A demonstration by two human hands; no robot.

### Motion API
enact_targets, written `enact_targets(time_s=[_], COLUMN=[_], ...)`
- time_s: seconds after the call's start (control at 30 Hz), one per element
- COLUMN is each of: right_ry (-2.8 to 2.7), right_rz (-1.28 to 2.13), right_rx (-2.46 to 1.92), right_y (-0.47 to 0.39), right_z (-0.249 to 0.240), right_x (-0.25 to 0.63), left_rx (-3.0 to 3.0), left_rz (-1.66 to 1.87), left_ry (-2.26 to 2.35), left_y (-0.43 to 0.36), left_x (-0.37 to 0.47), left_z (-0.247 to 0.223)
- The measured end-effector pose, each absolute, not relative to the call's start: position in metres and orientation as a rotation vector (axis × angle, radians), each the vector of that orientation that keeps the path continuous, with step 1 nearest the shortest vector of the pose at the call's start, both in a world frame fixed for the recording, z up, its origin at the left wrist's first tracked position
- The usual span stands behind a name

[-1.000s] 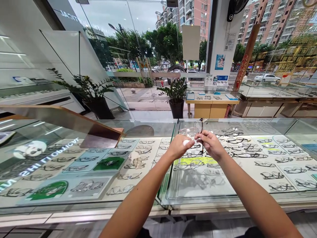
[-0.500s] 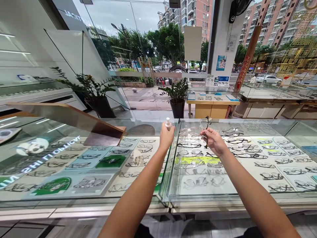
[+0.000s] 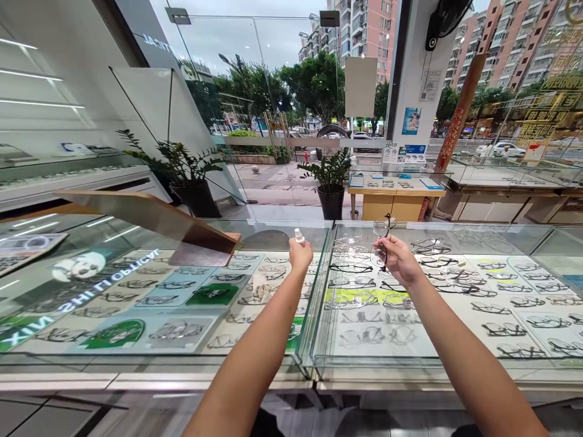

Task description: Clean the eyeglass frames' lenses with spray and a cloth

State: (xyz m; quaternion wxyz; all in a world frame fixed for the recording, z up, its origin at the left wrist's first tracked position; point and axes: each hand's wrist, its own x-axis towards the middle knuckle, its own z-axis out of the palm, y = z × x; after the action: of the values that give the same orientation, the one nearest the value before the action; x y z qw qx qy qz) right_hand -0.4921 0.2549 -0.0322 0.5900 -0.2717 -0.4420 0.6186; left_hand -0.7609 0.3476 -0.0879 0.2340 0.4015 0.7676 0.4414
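Note:
My left hand (image 3: 301,252) is closed around a small white spray bottle (image 3: 299,235), whose top sticks out above the fingers. Most of the bottle is hidden in the palm. My right hand (image 3: 399,260) pinches a pair of eyeglasses (image 3: 388,226) with a dark frame, held turned on end so one round lens stands above the fingers. Both hands are over the glass display counter (image 3: 331,285), the left one on the near side of the joint between two cases and the right one beyond it. Rows of eyeglasses (image 3: 350,267) lie in the case below my right hand.
A slanted wooden board (image 3: 155,220) stands on the left case. Behind the counter are two potted plants (image 3: 330,182) and a wooden display table (image 3: 396,200). A large glass front (image 3: 273,73) opens the view to the street. More display cases (image 3: 501,182) stand at the right.
My left hand has shifted slightly left and down with the bottle, which now leans left. My right hand holds the eyeglasses at nearly the same place. The whole view has shifted slightly.

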Motion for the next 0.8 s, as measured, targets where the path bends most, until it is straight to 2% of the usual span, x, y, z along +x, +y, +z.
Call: enact_targets(time_s=[0.43,0.67,0.8], right_ry=[-1.024,-1.008,-1.000], right_rz=[1.535,1.518,1.536], right_rx=[-0.481,-0.502,-0.497], right_y=[0.261,0.265,0.267], right_z=[-0.029,-0.027,-0.028], right_x=[-0.463,-0.450,-0.449], left_rx=[1.122,1.023,1.344], left_rz=[1.199,1.463,1.585], left_ry=[2.097,2.268,2.270], left_y=[0.338,0.317,0.289], left_x=[-0.759,-0.757,-0.789], left_z=[-0.079,-0.041,-0.020])
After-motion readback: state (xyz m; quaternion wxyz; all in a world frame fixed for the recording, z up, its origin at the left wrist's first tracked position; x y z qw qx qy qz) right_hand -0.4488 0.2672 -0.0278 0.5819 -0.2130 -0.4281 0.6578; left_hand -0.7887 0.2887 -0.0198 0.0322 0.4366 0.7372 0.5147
